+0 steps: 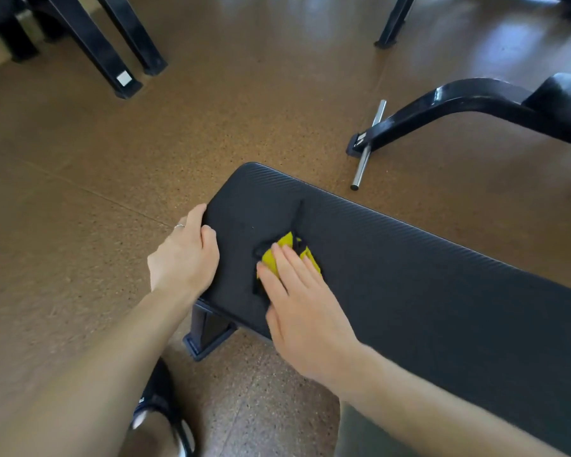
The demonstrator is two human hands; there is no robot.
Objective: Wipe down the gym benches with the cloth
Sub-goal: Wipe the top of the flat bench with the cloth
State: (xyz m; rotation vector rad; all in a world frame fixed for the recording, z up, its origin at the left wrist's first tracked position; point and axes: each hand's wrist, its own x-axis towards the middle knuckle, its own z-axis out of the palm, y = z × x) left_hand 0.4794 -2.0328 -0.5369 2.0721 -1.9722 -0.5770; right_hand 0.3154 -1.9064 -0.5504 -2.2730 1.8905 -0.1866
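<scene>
A flat gym bench with a dark ribbed pad runs from the centre to the lower right. On its near-left end lies a yellow and black cloth. My right hand presses flat on the cloth, fingers spread over it, so most of the cloth is hidden. At the pad's left end, my left hand grips the edge, thumb on top and fingers curled around the side.
The bench's dark foot stands on the brown speckled floor below the pad. A second bench's black curved frame with a steel cross bar sits at right. Black machine legs stand at top left. My shoe is bottom centre.
</scene>
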